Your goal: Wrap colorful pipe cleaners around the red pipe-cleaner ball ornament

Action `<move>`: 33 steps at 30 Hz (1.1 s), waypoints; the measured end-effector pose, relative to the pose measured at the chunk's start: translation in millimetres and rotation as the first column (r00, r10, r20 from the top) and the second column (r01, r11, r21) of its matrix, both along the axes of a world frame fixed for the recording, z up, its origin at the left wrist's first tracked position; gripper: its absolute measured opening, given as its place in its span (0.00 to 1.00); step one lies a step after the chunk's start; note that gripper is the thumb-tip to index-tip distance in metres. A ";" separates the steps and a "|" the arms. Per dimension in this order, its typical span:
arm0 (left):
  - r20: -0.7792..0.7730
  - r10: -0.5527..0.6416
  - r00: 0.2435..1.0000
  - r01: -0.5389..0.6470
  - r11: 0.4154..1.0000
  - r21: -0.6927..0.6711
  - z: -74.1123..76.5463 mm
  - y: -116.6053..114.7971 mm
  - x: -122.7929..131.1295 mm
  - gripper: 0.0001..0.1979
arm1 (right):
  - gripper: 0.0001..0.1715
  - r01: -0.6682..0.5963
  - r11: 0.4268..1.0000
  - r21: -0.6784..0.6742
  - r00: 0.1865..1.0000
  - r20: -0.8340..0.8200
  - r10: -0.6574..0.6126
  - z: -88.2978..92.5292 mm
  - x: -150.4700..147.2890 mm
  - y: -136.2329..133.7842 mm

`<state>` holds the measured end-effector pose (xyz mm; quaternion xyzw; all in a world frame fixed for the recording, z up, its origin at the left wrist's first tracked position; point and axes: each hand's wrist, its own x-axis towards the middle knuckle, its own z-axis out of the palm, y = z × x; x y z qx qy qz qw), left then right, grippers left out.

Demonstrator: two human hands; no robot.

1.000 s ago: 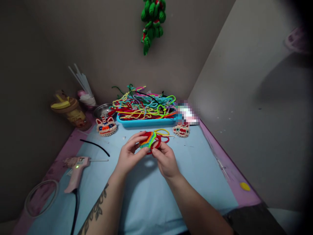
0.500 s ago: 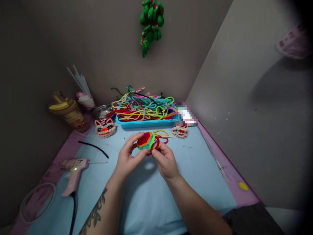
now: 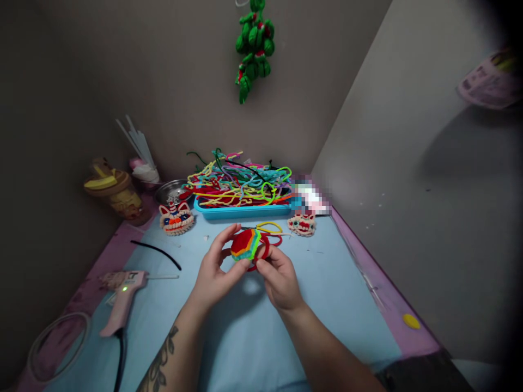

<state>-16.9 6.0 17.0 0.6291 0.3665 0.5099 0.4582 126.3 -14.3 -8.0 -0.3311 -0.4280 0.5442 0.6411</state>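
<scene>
now the rainbow piece (image 3: 244,243), in the middle of the frame, shows more red top than a second ago, so it may be easier to work on, while the left hand (image 3: 218,268) grips it and the right hand (image 3: 281,276) pinches a red loop (image 3: 267,248).

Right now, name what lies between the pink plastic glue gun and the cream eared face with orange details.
The head view shows a curved black strip there, plus a faint pale sliver near the face.
</scene>
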 end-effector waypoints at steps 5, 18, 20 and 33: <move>0.045 -0.057 0.997 0.062 0.993 -0.100 1.6 0.5 1.6 0.33 | 0.08 -0.012 1.000 -0.006 0.999 -0.033 0.012 2.3 0.5 -1.0; -0.063 -0.178 0.982 0.168 0.977 -0.132 -1.3 5.3 -7.7 0.31 | 0.09 -0.087 0.994 -0.070 0.993 -0.091 0.080 10.4 3.3 0.0; -0.088 -0.188 0.978 0.181 0.980 -0.086 -2.4 6.0 -8.6 0.30 | 0.09 -0.120 0.987 -0.103 0.986 -0.127 0.107 14.2 3.3 0.0; -0.223 -0.240 0.945 0.266 0.960 0.091 3.2 4.7 -12.2 0.33 | 0.09 -0.218 0.965 -0.147 0.973 -0.114 0.202 18.4 5.8 -1.1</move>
